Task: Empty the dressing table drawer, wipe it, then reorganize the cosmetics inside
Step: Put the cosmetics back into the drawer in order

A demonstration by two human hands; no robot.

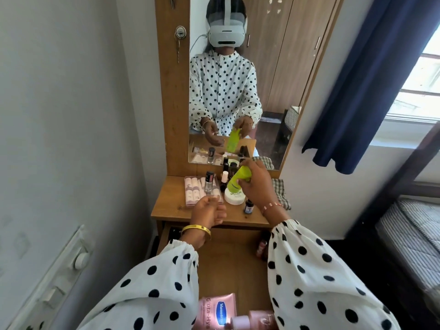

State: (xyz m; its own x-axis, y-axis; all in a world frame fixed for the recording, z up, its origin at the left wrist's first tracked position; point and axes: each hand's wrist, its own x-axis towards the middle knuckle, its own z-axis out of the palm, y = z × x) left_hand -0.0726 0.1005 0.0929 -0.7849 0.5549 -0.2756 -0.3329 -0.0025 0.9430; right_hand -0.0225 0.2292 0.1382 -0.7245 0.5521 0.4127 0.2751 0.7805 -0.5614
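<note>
Right now the right hand (pixel 256 184) is gripping a lime-green plastic bottle (pixel 239 181), tilted, over the wooden dressing table (pixel 166 210), just above a round white jar (pixel 235 197). Left hand (pixel 208 210) is hovering loosely curled, holding nothing, near a clear box of pink items (pixel 192 192). Open wooden drawer (pixel 226 265) is sitting below, pink lotion bottle (pixel 217 310) lying at its near end

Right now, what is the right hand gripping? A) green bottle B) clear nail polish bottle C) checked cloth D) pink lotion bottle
A: the right hand is wrapped round the green bottle, tilted over the white jar on the dressing table top; the left hand holds nothing.
</note>
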